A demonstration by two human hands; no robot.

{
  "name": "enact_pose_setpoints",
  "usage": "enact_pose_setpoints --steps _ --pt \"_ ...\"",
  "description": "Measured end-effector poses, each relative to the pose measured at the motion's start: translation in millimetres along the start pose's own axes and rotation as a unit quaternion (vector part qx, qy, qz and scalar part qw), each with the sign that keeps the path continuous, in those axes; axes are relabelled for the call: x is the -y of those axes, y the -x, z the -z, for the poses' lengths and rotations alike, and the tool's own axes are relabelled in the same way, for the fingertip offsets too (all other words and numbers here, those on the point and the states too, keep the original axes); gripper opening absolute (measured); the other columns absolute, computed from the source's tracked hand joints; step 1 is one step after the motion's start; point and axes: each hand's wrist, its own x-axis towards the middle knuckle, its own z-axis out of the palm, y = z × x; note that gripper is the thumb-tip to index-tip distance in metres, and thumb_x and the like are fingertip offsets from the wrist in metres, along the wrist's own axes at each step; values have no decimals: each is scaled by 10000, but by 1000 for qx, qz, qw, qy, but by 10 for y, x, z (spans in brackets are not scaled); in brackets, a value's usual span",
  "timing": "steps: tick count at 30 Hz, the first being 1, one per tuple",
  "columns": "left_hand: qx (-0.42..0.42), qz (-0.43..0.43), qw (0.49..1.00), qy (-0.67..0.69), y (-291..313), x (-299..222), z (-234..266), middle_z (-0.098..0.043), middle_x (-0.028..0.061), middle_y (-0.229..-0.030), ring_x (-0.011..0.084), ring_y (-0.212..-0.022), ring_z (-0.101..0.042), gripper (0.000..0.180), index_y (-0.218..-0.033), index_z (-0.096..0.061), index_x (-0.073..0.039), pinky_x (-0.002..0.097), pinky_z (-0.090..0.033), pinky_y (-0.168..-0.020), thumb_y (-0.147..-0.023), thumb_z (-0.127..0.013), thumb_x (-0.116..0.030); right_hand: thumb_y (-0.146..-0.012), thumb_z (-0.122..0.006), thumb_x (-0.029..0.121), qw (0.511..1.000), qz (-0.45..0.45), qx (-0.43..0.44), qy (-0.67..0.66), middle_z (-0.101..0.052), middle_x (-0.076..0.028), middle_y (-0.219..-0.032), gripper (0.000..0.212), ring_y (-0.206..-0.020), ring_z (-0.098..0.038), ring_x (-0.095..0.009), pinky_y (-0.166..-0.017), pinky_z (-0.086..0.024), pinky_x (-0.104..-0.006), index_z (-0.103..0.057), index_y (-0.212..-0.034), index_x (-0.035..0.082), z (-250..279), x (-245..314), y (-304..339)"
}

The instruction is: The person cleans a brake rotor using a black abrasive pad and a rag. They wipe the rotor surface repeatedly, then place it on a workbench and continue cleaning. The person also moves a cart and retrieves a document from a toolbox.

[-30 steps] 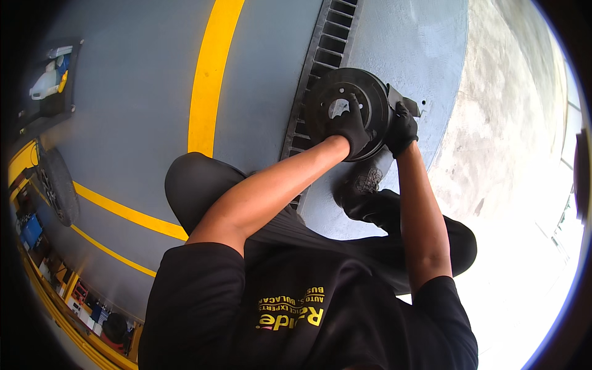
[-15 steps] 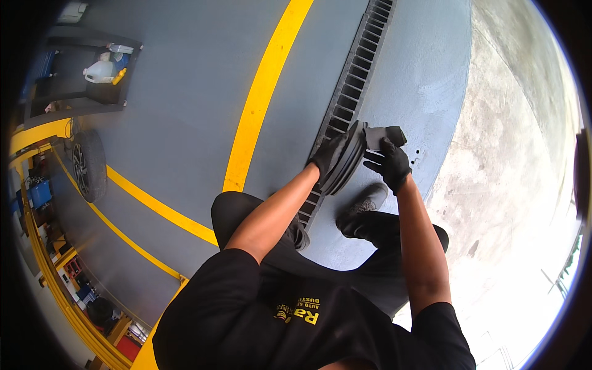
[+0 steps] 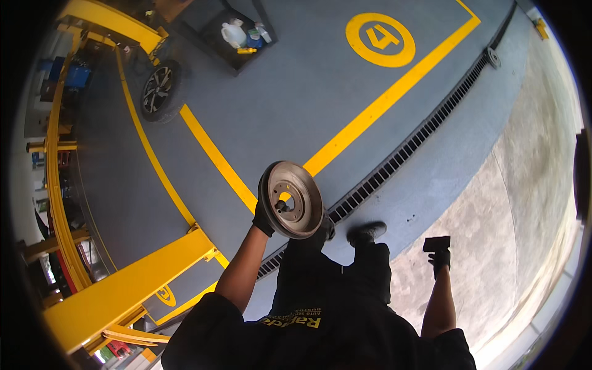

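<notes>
A round metal brake drum point(image 3: 300, 179) is tilted so that its hollow inner side and central hole show. My left hand point(image 3: 263, 220), in a black glove, grips it at the lower left edge; dark fingertips appear at the central hole, and the rest of the hand is mostly behind the drum. Out to the right, away from the drum, my gloved right hand point(image 3: 439, 259) is closed on a small dark rectangular sheet point(image 3: 437, 243), which looks like sandpaper.
A slotted floor drain point(image 3: 404, 152) runs diagonally past my shoes point(image 3: 366, 233); another round metal disc point(image 3: 493, 58) lies on its far end. At left stand a yellow lift arm point(image 3: 132, 287) and a wheel point(image 3: 159, 90). A dark cart point(image 3: 237, 60) holds bottles.
The drum has turned from edge-on to show its inner side and moved left. My right hand has gone from beside it far out to the right with the sheet. My view has swung round.
</notes>
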Motion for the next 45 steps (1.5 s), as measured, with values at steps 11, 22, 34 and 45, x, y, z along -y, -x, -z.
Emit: enact_pose_setpoints --steps 11,22,34,45 --pt "-250 -176 920 245 2704 -1620 1335 -603 110 -1358 305 -1239 -590 514 -1399 -542 -147 510 -525 -1028 -1045 -449 -509 -949 -684 302 965 123 167 158 -699 -130 -1068 310 -821 -692 -308 -702 -579 -464 -655 -1183 100 -1600 2317 1116" --pt "-412 -233 834 284 3414 -1493 1457 -616 78 -1353 313 -1224 -590 541 -1410 -554 -185 522 -495 -1049 -1022 -468 -552 -801 -798 193 892 204 108 389 -595 -17 -607 164 -456 -512 -134 -454 -510 -328 -679 -716 119 -3592 4738 1519" --pt "-412 -264 822 291 1452 -3789 2095 -624 72 -1356 298 -1230 -594 498 -1407 -561 -185 516 -487 -1065 -1037 -470 -505 -1022 -551 254 683 575 378 246 -701 -51 -983 252 -912 -664 -156 -823 -534 -318 -675 -1073 40 -7986 8090 3945" --pt "-6 -250 948 195 -1878 -8092 2006 -674 102 -1292 240 -1104 -689 431 -1415 -560 -89 390 -577 -967 -1087 -425 -334 -988 -560 171 418 722 -91 543 -732 -84 -950 212 -880 -703 -166 -730 -551 -318 -715 -1071 53 -9658 9232 3747"
